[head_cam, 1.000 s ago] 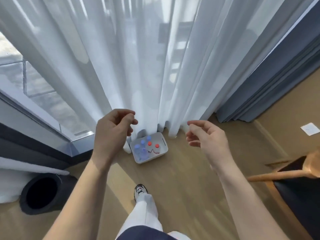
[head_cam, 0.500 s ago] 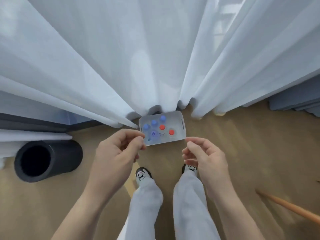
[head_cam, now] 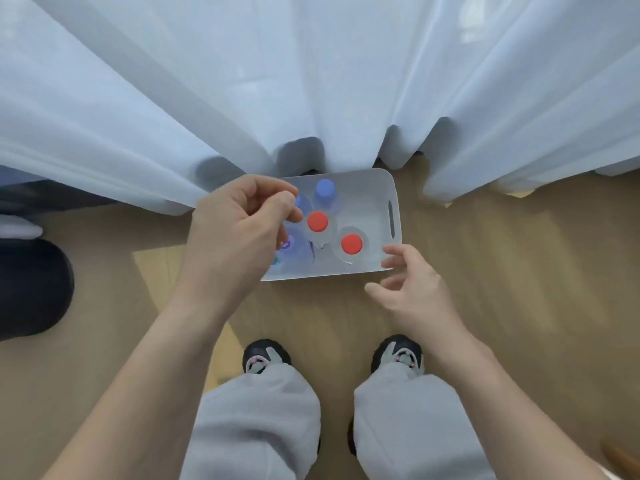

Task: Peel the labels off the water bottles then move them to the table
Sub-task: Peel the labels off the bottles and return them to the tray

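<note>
A white plastic bin [head_cam: 382, 188] stands on the wooden floor at the foot of the curtain. Several water bottles stand upright in it, seen from above: two with red caps [head_cam: 318, 221] [head_cam: 351, 244] and others with blue caps [head_cam: 325, 188]. My left hand [head_cam: 239, 233] hovers over the bin's left half with fingers loosely curled and holds nothing; it hides part of the bottles. My right hand [head_cam: 412, 289] hangs by the bin's near right corner, fingers relaxed, fingertips close to the rim.
Sheer white curtains [head_cam: 311, 81] hang right behind the bin. A dark cylinder [head_cam: 31, 289] lies on the floor at the left. My two shoes [head_cam: 265, 356] [head_cam: 398, 353] stand just short of the bin on the wooden floor [head_cam: 519, 271].
The view has closed in on the bin. Both hands have dropped toward it, the left now over the bottles and the right at the bin's near right corner.
</note>
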`<move>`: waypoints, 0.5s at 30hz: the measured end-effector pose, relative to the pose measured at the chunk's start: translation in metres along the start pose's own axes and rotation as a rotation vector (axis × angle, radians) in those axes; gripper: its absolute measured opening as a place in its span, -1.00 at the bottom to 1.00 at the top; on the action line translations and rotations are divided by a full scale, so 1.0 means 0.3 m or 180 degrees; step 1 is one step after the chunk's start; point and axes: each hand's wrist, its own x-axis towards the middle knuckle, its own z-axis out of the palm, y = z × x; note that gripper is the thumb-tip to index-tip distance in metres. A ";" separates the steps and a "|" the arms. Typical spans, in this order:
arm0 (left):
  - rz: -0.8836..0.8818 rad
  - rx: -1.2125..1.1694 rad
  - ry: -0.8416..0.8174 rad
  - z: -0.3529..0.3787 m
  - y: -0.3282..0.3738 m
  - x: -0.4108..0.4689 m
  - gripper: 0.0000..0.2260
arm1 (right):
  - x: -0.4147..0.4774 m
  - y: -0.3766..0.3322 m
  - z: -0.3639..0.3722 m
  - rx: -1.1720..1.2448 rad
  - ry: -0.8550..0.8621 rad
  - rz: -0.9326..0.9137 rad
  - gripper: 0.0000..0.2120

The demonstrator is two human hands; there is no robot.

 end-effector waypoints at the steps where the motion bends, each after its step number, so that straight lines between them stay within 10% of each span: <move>1: 0.0041 0.0008 -0.0010 0.026 -0.044 0.030 -0.83 | 0.047 0.021 0.049 -0.0325 -0.0131 -0.0075 -0.33; 6: 0.0664 -0.0017 -0.0155 0.131 -0.089 0.173 -0.88 | 0.269 0.094 0.171 -0.0981 -0.0205 -0.0651 -0.09; 15: 0.0693 -0.0879 -0.0200 0.111 -0.058 0.231 -0.81 | 0.401 0.144 0.166 0.0038 0.0091 -0.0961 -0.73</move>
